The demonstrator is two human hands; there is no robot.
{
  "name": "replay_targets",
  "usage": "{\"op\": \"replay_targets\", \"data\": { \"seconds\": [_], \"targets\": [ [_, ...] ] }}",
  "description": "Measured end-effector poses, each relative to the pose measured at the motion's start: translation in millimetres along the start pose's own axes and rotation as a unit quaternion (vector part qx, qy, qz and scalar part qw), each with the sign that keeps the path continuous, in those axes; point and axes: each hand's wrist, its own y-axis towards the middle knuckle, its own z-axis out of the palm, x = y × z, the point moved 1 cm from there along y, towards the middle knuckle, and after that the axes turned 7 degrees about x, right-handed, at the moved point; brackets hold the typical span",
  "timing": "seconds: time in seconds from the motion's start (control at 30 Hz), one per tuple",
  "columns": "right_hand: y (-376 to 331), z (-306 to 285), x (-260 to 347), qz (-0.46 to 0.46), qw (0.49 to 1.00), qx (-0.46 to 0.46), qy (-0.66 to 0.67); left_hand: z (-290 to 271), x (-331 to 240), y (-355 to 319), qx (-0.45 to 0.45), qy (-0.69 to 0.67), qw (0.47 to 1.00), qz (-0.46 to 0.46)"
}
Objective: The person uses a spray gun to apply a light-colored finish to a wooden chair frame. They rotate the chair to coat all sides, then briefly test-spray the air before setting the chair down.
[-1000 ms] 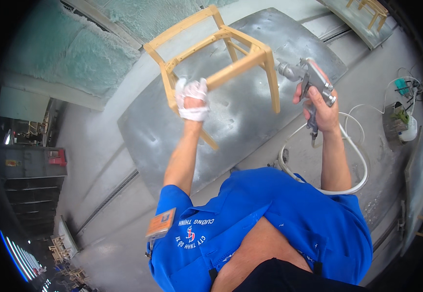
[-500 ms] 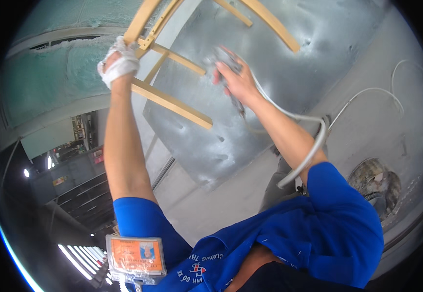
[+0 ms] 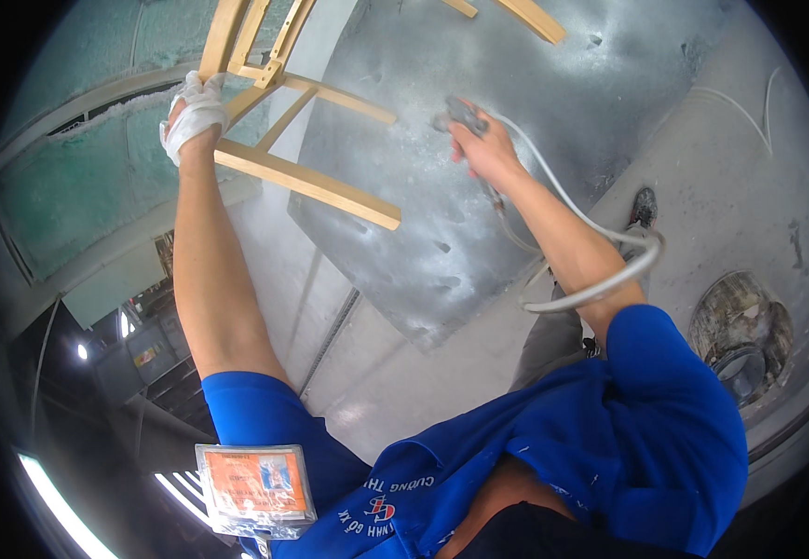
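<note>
My left hand, wrapped in a white cloth, is closed around a rail of a pale wooden chair frame. The frame is tilted, its legs pointing right over a grey metal sheet; its upper part runs out of view at the top. To the right of the legs, my right hand grips a spray gun, which is apart from the wood. A pale hose runs from the gun area and loops over my right forearm.
The metal sheet has whitish, cloudy patches. Green, coated panels stand at the left. On the grey floor at right, a dark bucket sits on a stained round patch. My shoe shows beyond the hose loop.
My left hand and the chair frame have shifted left in the view. My right hand with the spray gun has moved right, farther from the frame. The hose loop has swung lower.
</note>
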Motion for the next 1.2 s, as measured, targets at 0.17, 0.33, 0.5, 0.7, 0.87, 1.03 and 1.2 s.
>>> {"op": "replay_targets", "data": {
  "seconds": [0.17,0.33,0.5,0.7,0.87,1.03,1.2],
  "targets": [
    [-37.8,-12.9,-38.4,-0.081,0.995,-0.060,0.007,-10.3,-1.2,8.6,0.020,-0.013,1.000,-0.005],
    [4.7,23.6,2.1,-0.346,0.923,-0.117,0.121,-16.4,-1.5,-0.5,0.016,-0.014,1.000,0.020],
    [61.8,39.2,42.9,-0.379,0.885,-0.179,0.203,-14.8,-1.2,-7.2,-0.005,-0.015,0.998,0.055],
    [25.4,16.6,-13.0,-0.237,0.901,-0.264,0.249,-21.4,-6.3,-14.0,0.001,0.007,0.998,0.058],
    [-28.1,-12.4,-67.8,-0.106,0.940,-0.279,0.164,-31.8,-14.3,-25.5,0.000,-0.010,0.998,0.054],
    [-36.6,-5.1,-46.8,-0.317,0.924,-0.208,-0.041,-33.5,-15.6,-25.2,0.027,-0.005,0.998,0.049],
    [-14.0,12.3,21.9,-0.491,0.836,-0.134,-0.208,-34.5,-15.3,-26.1,0.034,-0.019,0.998,0.056]
  ]
}}
